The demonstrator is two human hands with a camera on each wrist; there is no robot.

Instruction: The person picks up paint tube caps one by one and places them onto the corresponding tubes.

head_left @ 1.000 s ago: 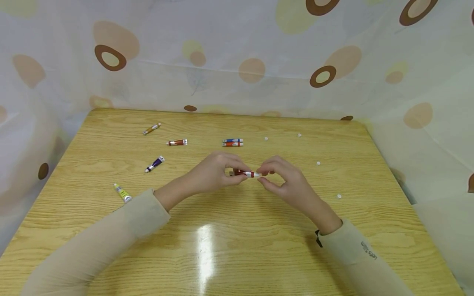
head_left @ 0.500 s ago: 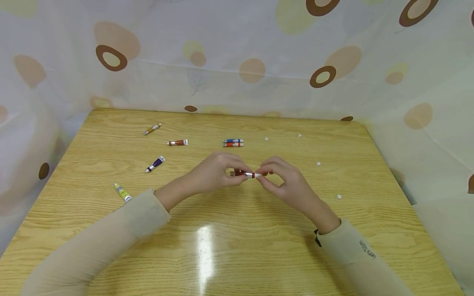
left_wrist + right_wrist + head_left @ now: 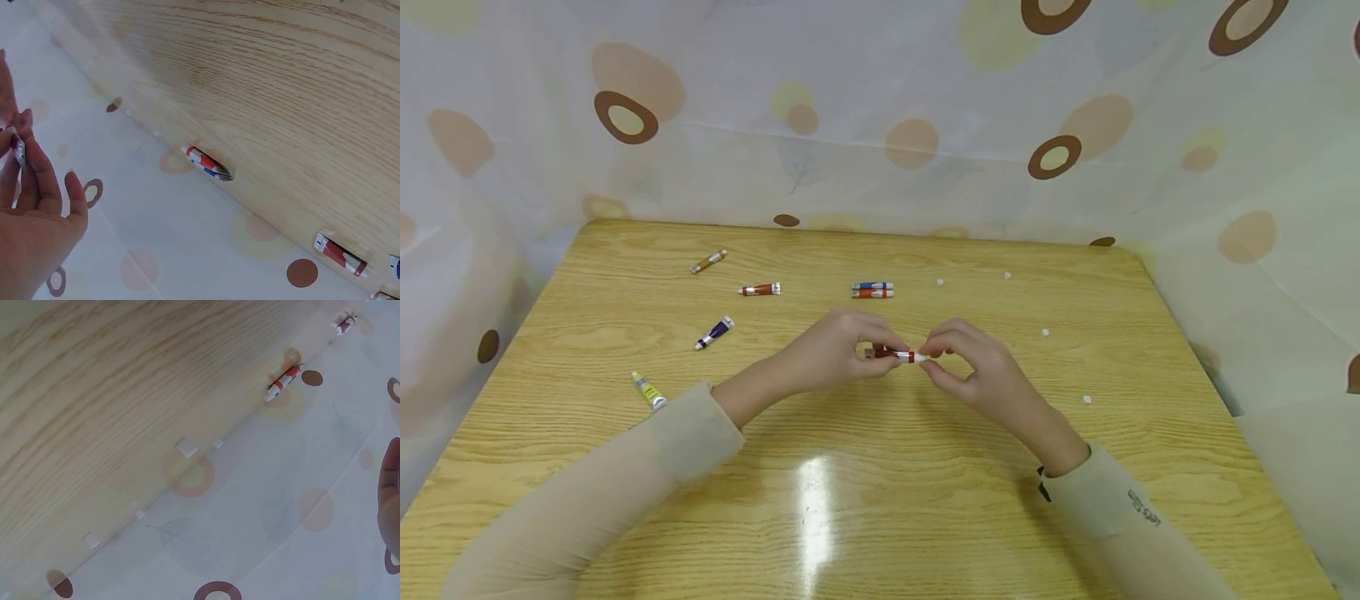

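Note:
Over the middle of the table in the head view, my left hand (image 3: pixel 838 350) grips a dark red paint tube (image 3: pixel 904 357) between thumb and fingers. The tube lies level, its white cap (image 3: pixel 921 358) pointing right. From that side my right hand (image 3: pixel 981 358) pinches the cap with thumb and index finger. Part of the tube's body is hidden behind the left fingers. In the left wrist view, the tube's silver crimped end (image 3: pixel 20 152) shows between the fingers at the left edge. Only part of the right hand shows at the right edge of the right wrist view.
Blue (image 3: pixel 872 285) and orange-red (image 3: pixel 872 293) tubes lie side by side beyond the hands. To the left are ochre (image 3: pixel 708 262), brown (image 3: pixel 760 289), purple (image 3: pixel 714 332) and yellow (image 3: pixel 649 391) tubes, the last near my left sleeve. Several small white caps (image 3: pixel 1045 332) are scattered rightward.
My right fingertips shift slightly on the cap, first moving in toward the tube, then a little back. The left hand keeps its grip, and the things on the table stay put.

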